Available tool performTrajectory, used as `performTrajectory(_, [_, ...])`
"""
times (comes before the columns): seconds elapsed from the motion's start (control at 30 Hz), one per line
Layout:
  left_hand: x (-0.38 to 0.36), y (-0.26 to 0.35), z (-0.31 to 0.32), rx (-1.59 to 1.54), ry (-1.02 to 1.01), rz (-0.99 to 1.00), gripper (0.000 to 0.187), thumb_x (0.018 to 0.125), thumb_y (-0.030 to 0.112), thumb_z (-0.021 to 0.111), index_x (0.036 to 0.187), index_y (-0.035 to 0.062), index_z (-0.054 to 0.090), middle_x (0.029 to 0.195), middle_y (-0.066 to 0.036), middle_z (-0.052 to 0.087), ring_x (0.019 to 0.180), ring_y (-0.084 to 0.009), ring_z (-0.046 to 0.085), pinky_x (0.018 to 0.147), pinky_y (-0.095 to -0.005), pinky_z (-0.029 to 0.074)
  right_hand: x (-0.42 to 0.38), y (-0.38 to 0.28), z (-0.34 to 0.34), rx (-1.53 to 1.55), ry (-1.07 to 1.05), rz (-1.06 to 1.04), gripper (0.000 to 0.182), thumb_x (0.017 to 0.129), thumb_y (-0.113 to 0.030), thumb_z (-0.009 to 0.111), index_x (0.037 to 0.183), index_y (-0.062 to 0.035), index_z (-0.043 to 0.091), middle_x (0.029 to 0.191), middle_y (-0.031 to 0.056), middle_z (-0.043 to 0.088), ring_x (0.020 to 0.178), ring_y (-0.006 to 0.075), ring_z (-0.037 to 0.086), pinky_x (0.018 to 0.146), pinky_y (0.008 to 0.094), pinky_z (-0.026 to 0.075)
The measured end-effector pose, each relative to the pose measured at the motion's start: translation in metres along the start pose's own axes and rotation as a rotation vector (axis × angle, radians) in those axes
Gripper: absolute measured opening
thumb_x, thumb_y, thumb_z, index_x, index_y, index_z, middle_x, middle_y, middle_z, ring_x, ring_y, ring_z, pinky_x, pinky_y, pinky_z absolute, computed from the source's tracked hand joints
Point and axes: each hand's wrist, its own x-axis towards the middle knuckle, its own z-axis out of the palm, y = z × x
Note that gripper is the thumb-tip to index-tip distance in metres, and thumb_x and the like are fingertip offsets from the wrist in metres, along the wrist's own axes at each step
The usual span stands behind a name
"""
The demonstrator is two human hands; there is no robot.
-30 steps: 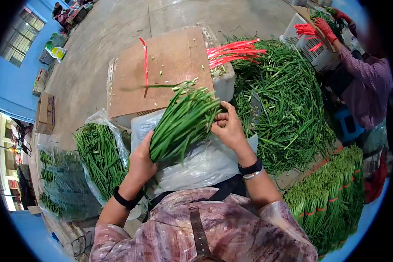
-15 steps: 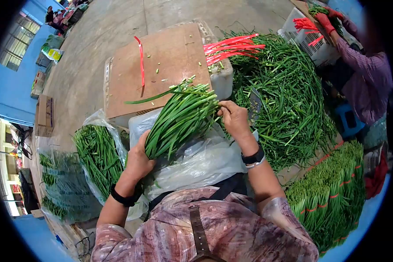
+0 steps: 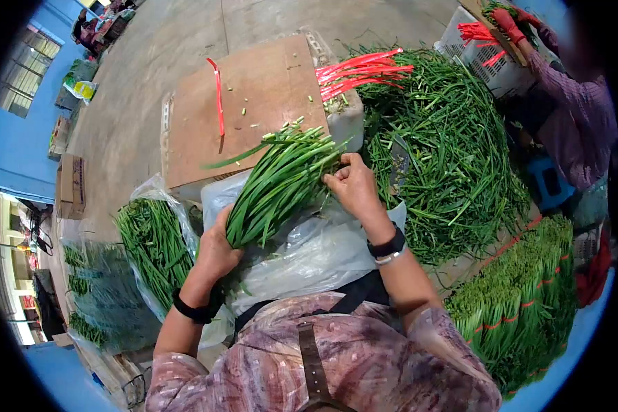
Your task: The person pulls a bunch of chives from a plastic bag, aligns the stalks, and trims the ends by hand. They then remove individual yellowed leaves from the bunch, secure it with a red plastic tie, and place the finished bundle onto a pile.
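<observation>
Head view: left hand (image 3: pixel 217 247) grips the green bunch (image 3: pixel 278 178), likely so none spills; right hand (image 3: pixel 355 187) bends its fingers by it, I can't tell if pinching.

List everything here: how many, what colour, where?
Leafy bunch: 1, green, centre
Plastic sheet: 1, whitish, on lap
Board: 1, brown, beyond the bunch
Strips: many, red, around the board and basket
Loose leaves: 1 heap, green, right of the board
Blade: 1, grey, heap's left side
Banded bundles: many, green with red bands, lower right
Bagged greens: at least 2, green, lower left
Carton: 1, brown, far left
Basket: 1, white, upper right
Stool: 1, blue, right
Co-worker: 1, red gloves, upper right
Distant clutter: several, mixed colours, upper left
Shirt: 1, pinkish pattern, bottom
Left hand: 1, bare, holding the bunch
Right hand: 1, bare, near its stalk ends
</observation>
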Motion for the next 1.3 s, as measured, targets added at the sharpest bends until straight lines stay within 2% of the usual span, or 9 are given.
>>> performTrajectory(0.13, [0.0, -0.008, 0.0, 0.003, 0.007, 0.042, 0.074, 0.063, 0.003, 0.067, 0.131, 0.0077, 0.04, 0.106, -0.023, 0.061, 0.098, -0.0403, 0.059, 0.084, -0.0418, 0.048, 0.022, 0.026, 0.007, 0.011, 0.133, -0.147, 0.006, 0.075, -0.005, 0.063, 0.08, -0.001, 0.062, 0.07, 0.0157, 0.064, 0.066, 0.0306, 0.063, 0.06, 0.0371, 0.049])
performTrajectory(0.33, [0.002, -0.015, 0.0, -0.044, -0.047, -0.077, 0.076, 0.06, 0.001, 0.066, 0.131, 0.0074, 0.04, 0.106, -0.022, 0.061, 0.1, -0.039, 0.059, 0.087, -0.0402, 0.047, 0.032, 0.06, -0.051, -0.663, 0.31, -0.134, 0.028, 0.077, -0.018, 0.069, 0.096, 0.0008, 0.062, 0.076, 0.0156, 0.066, 0.07, 0.0308, 0.064, 0.064, 0.0393, 0.051])
performTrajectory(0.6, [0.005, -0.012, 0.0, -0.052, -0.041, -0.031, 0.074, 0.06, 0.0, 0.066, 0.13, 0.0065, 0.041, 0.107, -0.022, 0.061, 0.103, -0.0377, 0.058, 0.088, -0.0396, 0.047, 0.002, 0.004, 0.019, 0.133, -0.148, 0.179, 0.014, 0.072, -0.011, 0.065, 0.081, -0.0003, 0.063, 0.069, 0.0139, 0.065, 0.064, 0.0298, 0.064, 0.061, 0.0358, 0.05])
performTrajectory(0.77, [0.0, -0.005, -0.004, -0.044, -0.041, -0.067, 0.073, 0.061, 0.0, 0.065, 0.13, 0.0071, 0.042, 0.105, -0.022, 0.062, 0.1, -0.0386, 0.059, 0.086, -0.0402, 0.048, 0.015, 0.041, -0.008, -0.016, 0.1, -0.154, 0.01, 0.075, -0.008, 0.061, 0.08, -0.0007, 0.064, 0.074, 0.0175, 0.065, 0.069, 0.0339, 0.063, 0.063, 0.0385, 0.05])
performTrajectory(0.83, [0.0, -0.012, 0.001, -0.033, -0.025, -0.047, 0.073, 0.061, 0.001, 0.066, 0.13, 0.0078, 0.041, 0.104, -0.021, 0.062, 0.098, -0.039, 0.06, 0.085, -0.0408, 0.048, 0.024, 0.058, -0.036, -0.449, 0.25, -0.053, 0.011, 0.077, -0.011, 0.064, 0.084, -0.0026, 0.065, 0.076, 0.0159, 0.066, 0.07, 0.0332, 0.064, 0.063, 0.0391, 0.051])
performTrajectory(1.0, [0.002, -0.005, 0.002, 0.01, -0.003, 0.005, 0.074, 0.063, 0.002, 0.068, 0.131, 0.0086, 0.039, 0.101, -0.022, 0.062, 0.095, -0.0403, 0.06, 0.081, -0.042, 0.049, -0.003, -0.006, -0.042, 0.044, 0.098, -0.167, 0.018, 0.076, -0.008, 0.067, 0.093, -0.0044, 0.064, 0.076, 0.0118, 0.065, 0.065, 0.0239, 0.064, 0.061, 0.0322, 0.052])
performTrajectory(1.1, [0.002, -0.006, 0.004, 0.022, 0.011, 0.028, 0.074, 0.064, 0.003, 0.069, 0.131, 0.0089, 0.038, 0.1, -0.023, 0.062, 0.095, -0.0409, 0.06, 0.08, -0.0425, 0.049, -0.02, -0.054, -0.014, -0.132, 0.048, -0.563, 0.034, 0.069, -0.004, 0.07, 0.102, -0.0089, 0.062, 0.095, 0.012, 0.059, 0.087, 0.0274, 0.06, 0.071, 0.0347, 0.052])
performTrajectory(1.27, [-0.007, -0.008, -0.001, 0.024, 0.114, 0.07, 0.075, 0.062, 0.001, 0.071, 0.13, 0.0081, 0.041, 0.102, -0.022, 0.062, 0.094, -0.0395, 0.061, 0.078, -0.0418, 0.051, -0.007, -0.037, 0.003, 0.056, 0.062, -0.744, 0.027, 0.075, -0.001, 0.066, 0.101, -0.0062, 0.063, 0.092, 0.0108, 0.063, 0.075, 0.0206, 0.062, 0.067, 0.0296, 0.052])
performTrajectory(1.3, [-0.009, -0.007, -0.004, 0.017, 0.142, 0.081, 0.075, 0.062, 0.0, 0.072, 0.13, 0.0078, 0.041, 0.103, -0.022, 0.062, 0.094, -0.0393, 0.061, 0.078, -0.0415, 0.051, -0.009, -0.038, -0.002, 0.238, -0.036, -0.555, 0.022, 0.078, -0.001, 0.064, 0.1, -0.0043, 0.063, 0.091, 0.0103, 0.064, 0.072, 0.0179, 0.062, 0.065, 0.0279, 0.051])
